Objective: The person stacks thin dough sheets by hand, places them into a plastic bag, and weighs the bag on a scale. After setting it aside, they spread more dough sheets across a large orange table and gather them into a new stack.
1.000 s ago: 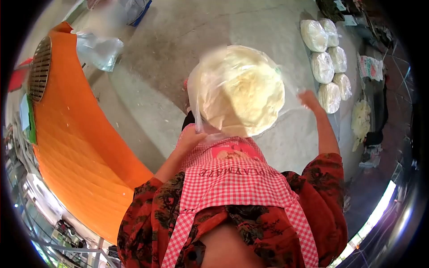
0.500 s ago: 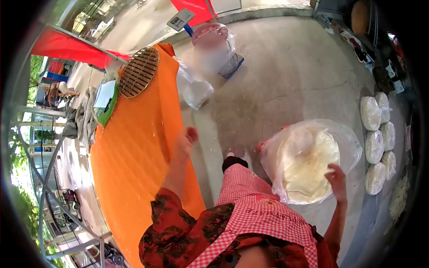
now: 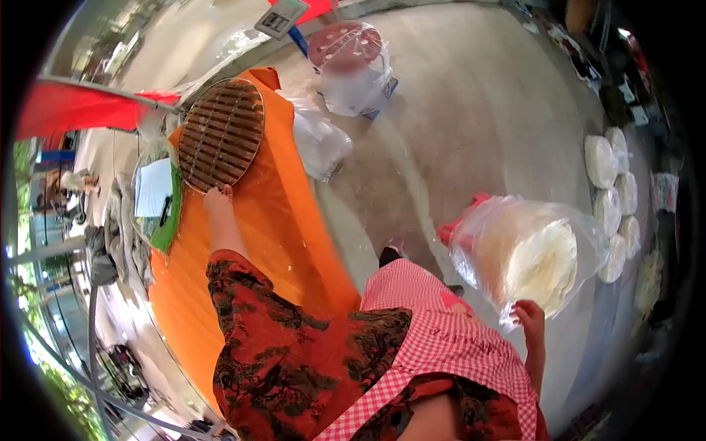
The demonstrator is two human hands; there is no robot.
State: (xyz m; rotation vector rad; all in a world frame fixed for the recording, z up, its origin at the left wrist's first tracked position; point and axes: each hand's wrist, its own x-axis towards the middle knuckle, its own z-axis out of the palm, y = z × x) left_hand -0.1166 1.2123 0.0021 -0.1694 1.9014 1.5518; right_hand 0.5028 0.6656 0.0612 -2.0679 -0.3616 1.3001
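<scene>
My left hand (image 3: pixel 218 198) reaches over the orange-covered table (image 3: pixel 243 294), its fingers closed on the near rim of a round slatted rack (image 3: pixel 222 136). The rack lies at the far end of the table. On the right, a stack of pale, thin round sheets (image 3: pixel 542 264) sits inside a clear plastic bag (image 3: pixel 478 246) that is open at the top. Just at the stack's near edge hangs my right hand (image 3: pixel 529 316), with loosely bent fingers apart and nothing visible in them. Whether it touches the bag I cannot tell.
A red stool (image 3: pixel 460 220) shows under the bag. Several wrapped round packs (image 3: pixel 607 209) stand along the right. Farther off are a scale display (image 3: pixel 281 16), a red-topped bagged container (image 3: pixel 346 45) and a plastic bag (image 3: pixel 320 140). Papers (image 3: pixel 153 189) lie on a green item beside the rack.
My left hand has moved forward and left from above the table edge to the rack's rim. My right hand has come slightly nearer and left. The view has shifted.
</scene>
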